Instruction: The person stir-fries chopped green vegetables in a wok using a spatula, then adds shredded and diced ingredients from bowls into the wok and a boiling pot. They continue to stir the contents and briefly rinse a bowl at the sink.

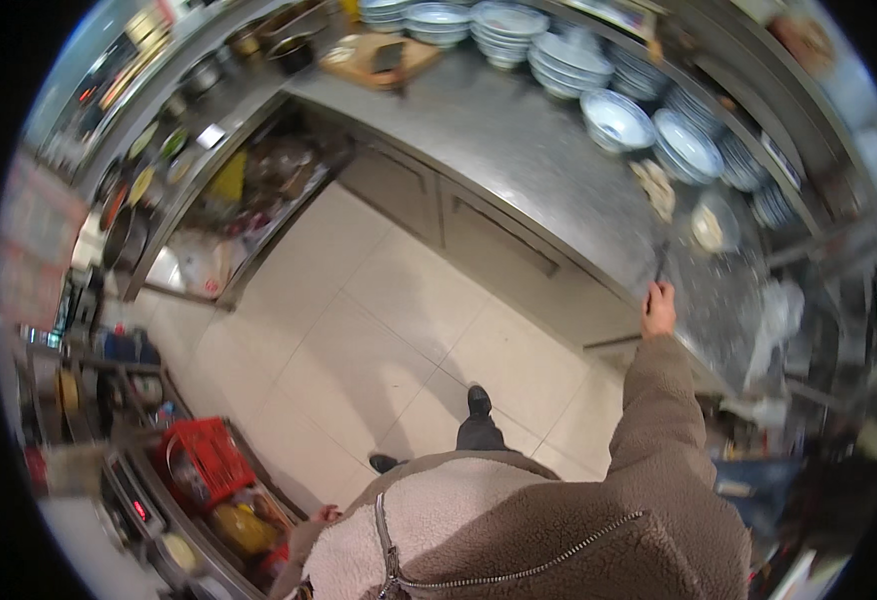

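Note:
My right hand (pixel 660 309) reaches over the front edge of the steel counter (pixel 498 142). Its fingers are closed around a thin dark utensil (pixel 662 264) that points away from me; blur hides its exact kind. Just beyond lies a crumpled pale cloth (pixel 656 189). A clear container with pale contents (pixel 708 227) stands to the right of it. Low at my side, only the fingers of my left hand (pixel 326 514) show past the jacket, so whether they hold anything is hidden.
Stacked bowls (pixel 510 34) line the counter's back. A wooden cutting board (pixel 378 60) carries a dark-bladed knife (pixel 390 58). Clear plastic bags (pixel 776 322) lie at right. A red plastic basket (pixel 213 461) sits on the lower-left shelf, near a digital scale (pixel 135 499). Tiled floor (pixel 348 322) lies between.

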A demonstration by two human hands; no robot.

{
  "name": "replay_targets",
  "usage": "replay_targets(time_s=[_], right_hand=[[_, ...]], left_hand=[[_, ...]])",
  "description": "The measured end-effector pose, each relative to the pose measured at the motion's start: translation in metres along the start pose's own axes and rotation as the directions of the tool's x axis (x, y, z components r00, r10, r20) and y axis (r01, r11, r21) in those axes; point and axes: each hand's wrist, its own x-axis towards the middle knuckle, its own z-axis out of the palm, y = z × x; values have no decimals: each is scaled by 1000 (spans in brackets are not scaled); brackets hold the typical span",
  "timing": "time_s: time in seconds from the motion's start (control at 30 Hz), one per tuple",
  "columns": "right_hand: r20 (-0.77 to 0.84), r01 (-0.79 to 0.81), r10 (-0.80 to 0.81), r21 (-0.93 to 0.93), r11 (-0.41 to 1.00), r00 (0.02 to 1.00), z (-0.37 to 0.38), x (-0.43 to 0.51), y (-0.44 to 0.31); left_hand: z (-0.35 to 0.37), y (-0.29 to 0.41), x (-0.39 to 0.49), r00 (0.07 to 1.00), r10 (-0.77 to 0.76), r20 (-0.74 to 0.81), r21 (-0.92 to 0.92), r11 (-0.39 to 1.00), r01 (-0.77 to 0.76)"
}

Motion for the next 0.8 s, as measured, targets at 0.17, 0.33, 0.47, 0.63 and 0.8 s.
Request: replay_targets(time_s=[0.17,0.33,0.47,0.63,0.8], right_hand=[[199,55,-34,-102,993,979,39,39,57],[232,-46,57,-51,998,971,48,58,80],[113,-325,339,-123,938,934,64,41,45],[350,-250,186,147,957,918,125,-56,-129],[724,362,-599,487,795,342,155,-126,-362]], left_hand=[[8,-3,-39,989,-78,-128,-32,997,75],[25,-12,-65,970,-131,-207,-77,990,117],[49,-32,-71,948,-78,-308,-41,997,68],[26,-25,-30,847,-41,-529,-478,840,-258],[-85,42,-83,676,139,-723,-553,469,-688]])
